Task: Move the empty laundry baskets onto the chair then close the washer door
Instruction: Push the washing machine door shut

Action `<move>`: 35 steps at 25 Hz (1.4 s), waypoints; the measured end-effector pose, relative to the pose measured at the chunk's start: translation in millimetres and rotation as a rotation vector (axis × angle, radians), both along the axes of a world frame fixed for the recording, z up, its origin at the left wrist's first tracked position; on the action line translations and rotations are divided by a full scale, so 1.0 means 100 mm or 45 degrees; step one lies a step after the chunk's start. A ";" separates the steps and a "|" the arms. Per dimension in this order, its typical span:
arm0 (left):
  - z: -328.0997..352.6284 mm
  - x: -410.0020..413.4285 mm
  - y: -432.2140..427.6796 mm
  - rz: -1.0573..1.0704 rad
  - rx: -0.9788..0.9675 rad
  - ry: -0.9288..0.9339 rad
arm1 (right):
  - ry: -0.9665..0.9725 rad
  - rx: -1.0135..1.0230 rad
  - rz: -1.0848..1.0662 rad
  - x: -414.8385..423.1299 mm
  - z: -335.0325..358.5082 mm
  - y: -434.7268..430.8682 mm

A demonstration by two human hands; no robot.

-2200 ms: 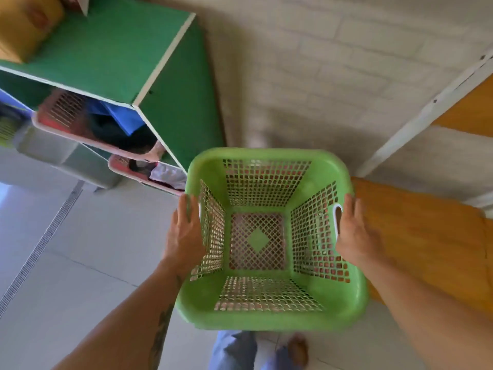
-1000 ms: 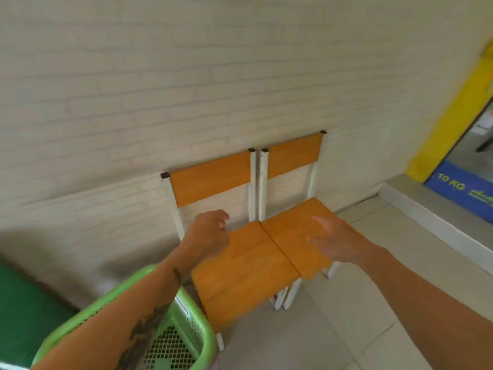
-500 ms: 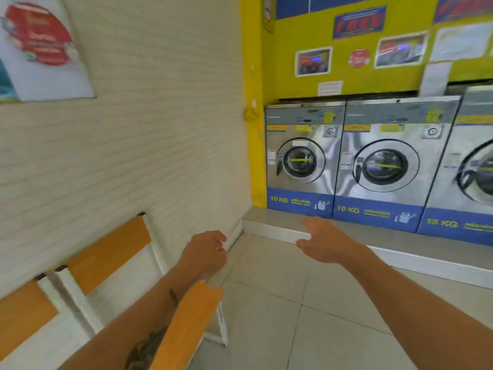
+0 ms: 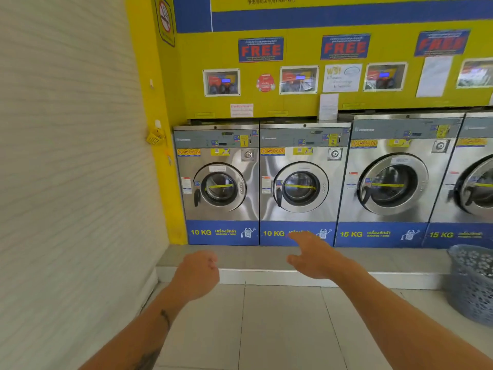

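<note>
A row of steel front-load washers stands on a raised step against the yellow wall. The two left ones, washer 1 (image 4: 218, 182) and washer 2 (image 4: 301, 182), are marked 10 KG; washer 3 (image 4: 389, 180) and one more at the right edge are marked 15 KG. Their round doors look closed or nearly so. A grey-blue mesh laundry basket (image 4: 472, 284) stands on the floor at the right edge. My left hand (image 4: 198, 273) is a loose fist holding nothing. My right hand (image 4: 312, 257) is empty, fingers apart, stretched toward the washers. The green basket and the chairs are out of view.
A white brick wall (image 4: 66, 169) runs along my left. The raised step (image 4: 266, 275) has a white edge across the tiled floor (image 4: 280, 329). A small yellow holder (image 4: 154, 137) hangs on the yellow corner pillar.
I let go of the green basket beside the chairs, then my view swung right to the washers. Both empty hands have moved closer to the machines.
</note>
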State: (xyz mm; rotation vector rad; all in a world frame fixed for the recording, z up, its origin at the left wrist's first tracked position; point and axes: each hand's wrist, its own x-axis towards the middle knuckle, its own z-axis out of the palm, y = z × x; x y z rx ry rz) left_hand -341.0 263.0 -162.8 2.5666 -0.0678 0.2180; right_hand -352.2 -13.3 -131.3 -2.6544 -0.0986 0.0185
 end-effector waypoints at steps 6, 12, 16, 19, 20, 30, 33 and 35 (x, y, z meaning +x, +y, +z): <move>0.03 1.52 -0.31 -0.148 -0.081 -0.043 | -0.014 0.051 -0.122 1.20 -0.12 -0.40; -0.17 3.00 -0.90 -0.278 -0.285 -0.139 | -0.033 0.088 -0.220 2.68 -0.39 -1.12; -0.13 4.12 -1.35 -0.294 -0.279 -0.190 | -0.019 0.122 -0.204 3.79 -0.41 -1.66; -0.06 4.86 -1.71 -0.279 -0.262 -0.259 | 0.033 0.088 -0.177 4.56 -0.39 -2.02; -0.05 5.06 -1.83 -0.294 -0.262 -0.263 | 0.053 0.077 -0.172 4.77 -0.38 -2.11; -0.62 7.71 -2.98 -0.351 -0.370 -0.230 | 0.058 -0.245 -0.143 6.83 -0.55 -2.76; -0.79 8.57 -3.31 -0.396 -0.359 -0.186 | 0.054 -0.298 -0.159 7.56 -0.58 -2.92; -0.88 9.05 -3.51 -0.437 -0.313 -0.137 | 0.055 -0.340 -0.163 7.98 -0.62 -3.04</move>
